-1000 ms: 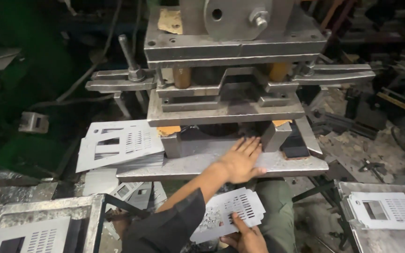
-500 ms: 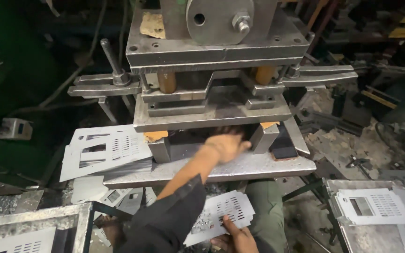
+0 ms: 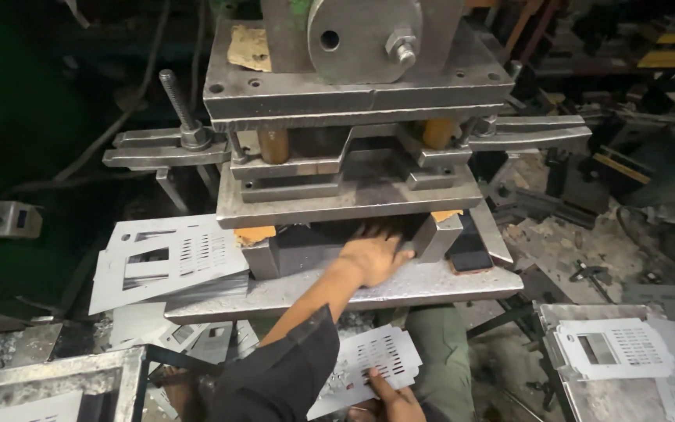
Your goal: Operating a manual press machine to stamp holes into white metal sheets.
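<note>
The left hand (image 3: 373, 258) reaches into the gap of the press (image 3: 353, 164), fingers hidden under the upper block, so its grip cannot be told. The right hand (image 3: 388, 400) grips a punched metal sheet (image 3: 365, 367) low over the lap. Stacked sheets (image 3: 169, 262) lie left of the press.

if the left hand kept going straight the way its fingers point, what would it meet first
The left hand points into the dark gap of the press die, fingertips already under the upper plate. Going straight on, it would probably meet the shadowed back of the die opening first; depth in there is unclear.
</note>
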